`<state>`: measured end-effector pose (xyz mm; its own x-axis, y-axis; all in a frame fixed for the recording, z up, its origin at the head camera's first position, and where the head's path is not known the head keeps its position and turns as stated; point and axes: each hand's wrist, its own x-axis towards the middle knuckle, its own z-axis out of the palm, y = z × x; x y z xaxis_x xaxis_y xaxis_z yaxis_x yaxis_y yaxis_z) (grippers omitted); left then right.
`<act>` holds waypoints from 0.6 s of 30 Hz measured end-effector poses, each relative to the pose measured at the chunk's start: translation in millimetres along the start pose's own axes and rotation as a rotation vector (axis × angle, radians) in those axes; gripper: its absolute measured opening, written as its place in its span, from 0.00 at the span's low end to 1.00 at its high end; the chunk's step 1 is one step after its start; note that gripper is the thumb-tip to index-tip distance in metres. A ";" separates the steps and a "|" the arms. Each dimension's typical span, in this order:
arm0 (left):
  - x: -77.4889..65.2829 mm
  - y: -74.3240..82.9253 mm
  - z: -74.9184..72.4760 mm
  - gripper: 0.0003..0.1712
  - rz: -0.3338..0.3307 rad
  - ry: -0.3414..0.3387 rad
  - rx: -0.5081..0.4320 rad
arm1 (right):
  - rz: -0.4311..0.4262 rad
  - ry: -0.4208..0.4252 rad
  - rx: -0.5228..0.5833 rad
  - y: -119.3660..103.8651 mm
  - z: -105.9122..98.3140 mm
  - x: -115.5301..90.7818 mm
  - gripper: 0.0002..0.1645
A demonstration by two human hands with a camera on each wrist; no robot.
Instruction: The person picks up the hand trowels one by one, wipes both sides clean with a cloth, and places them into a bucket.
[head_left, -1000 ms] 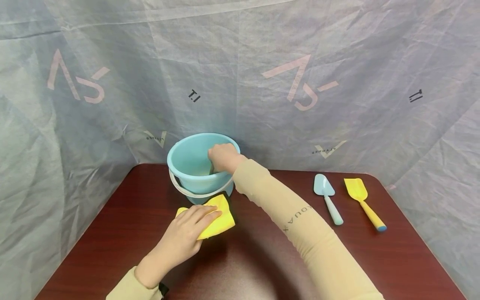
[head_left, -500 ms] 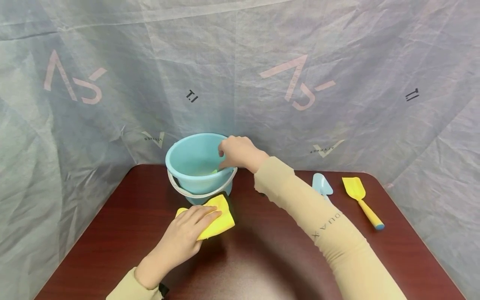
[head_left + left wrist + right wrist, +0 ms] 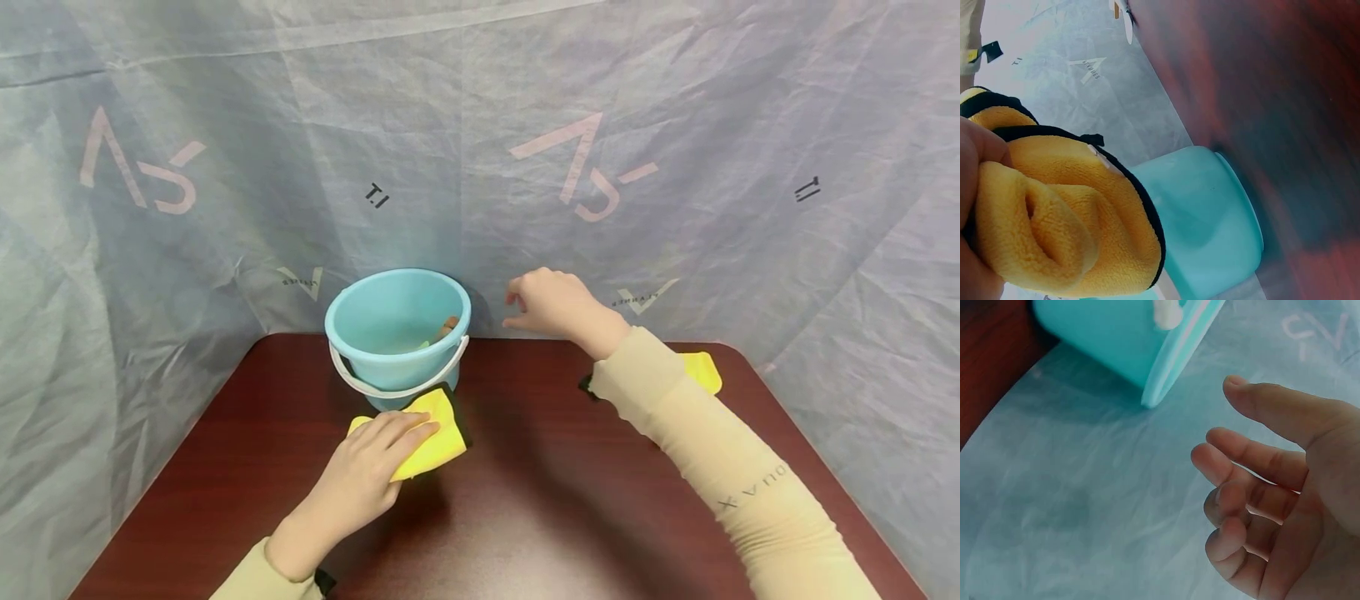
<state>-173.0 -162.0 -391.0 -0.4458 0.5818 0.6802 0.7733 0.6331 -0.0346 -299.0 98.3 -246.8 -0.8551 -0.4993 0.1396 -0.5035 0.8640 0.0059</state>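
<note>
Head view, cloth: yellow, on the near side of the bucket [image 3: 405,370]; the left hand [image 3: 363,468] grips the cloth [image 3: 438,440], its fingers bent over the top. Whether cloth and bucket touch cannot be told.
Head view, bucket: light blue and upright at the far left of the table [image 3: 510,533], its white handle [image 3: 360,385] hanging across the near side; inside, toward the right, lie a brown piece [image 3: 448,327] and a green piece [image 3: 423,344], both partly hidden.
Head view, right hand: the person's right hand [image 3: 557,302] is in the air to the right of the bucket, well apart from it, fingers loosely bent and free.
Head view, blade: a yellow blade [image 3: 702,372] shows at the far right, partly behind the right sleeve [image 3: 750,483]. A printed grey sheet [image 3: 450,167] hangs beyond the table.
Left wrist view, cloth: fuzzy, with black edging [image 3: 1147,206], bunched into a fold in the left hand's grip.
Right wrist view, right hand: relaxed, thumb extended, other fingers curved inward, apart from the bucket's rim [image 3: 1154,394].
</note>
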 end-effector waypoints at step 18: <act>5.4 1.7 -4.7 0.39 -0.013 0.030 0.031 | 0.153 0.041 0.060 70.3 24.4 -87.3 0.16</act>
<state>-172.0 -160.2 -383.9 -0.4416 0.5579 0.7027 0.7527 0.6566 -0.0483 -262.8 201.1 -282.7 -0.9173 -0.3577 0.1747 -0.3750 0.9238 -0.0776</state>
